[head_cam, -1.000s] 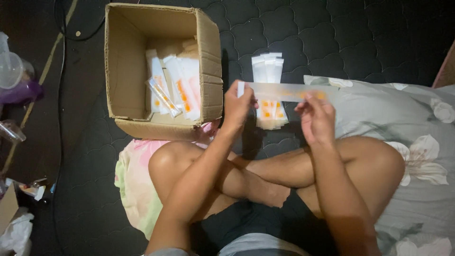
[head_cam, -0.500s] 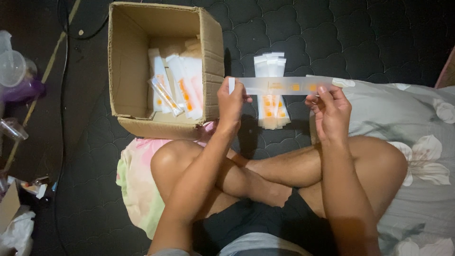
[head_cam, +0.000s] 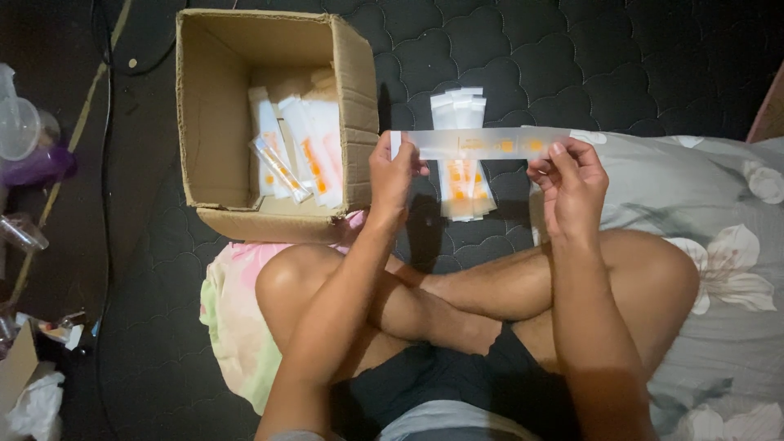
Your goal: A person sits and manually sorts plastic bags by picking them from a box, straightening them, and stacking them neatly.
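I hold a long clear plastic sleeve with orange print (head_cam: 482, 144) level in front of me. My left hand (head_cam: 394, 174) pinches its left end and my right hand (head_cam: 572, 181) pinches its right end. Under it, on the dark quilted mattress, lies a small stack of similar sleeves (head_cam: 462, 175). A brown cardboard box (head_cam: 353, 90) stands open to the left of my left hand, with several more sleeves (head_cam: 304, 151) leaning inside. My crossed bare legs fill the lower middle of the view.
A grey floral pillow (head_cam: 719, 237) lies at the right. A pink and green cloth (head_cam: 237, 318) sits under my left knee. Clear plastic containers (head_cam: 24, 135) and a cable lie at the far left, with crumpled paper (head_cam: 37, 404) at the lower left.
My hands have moved apart, so the sleeve is now stretched out longer between them. The box and the stack have not moved.
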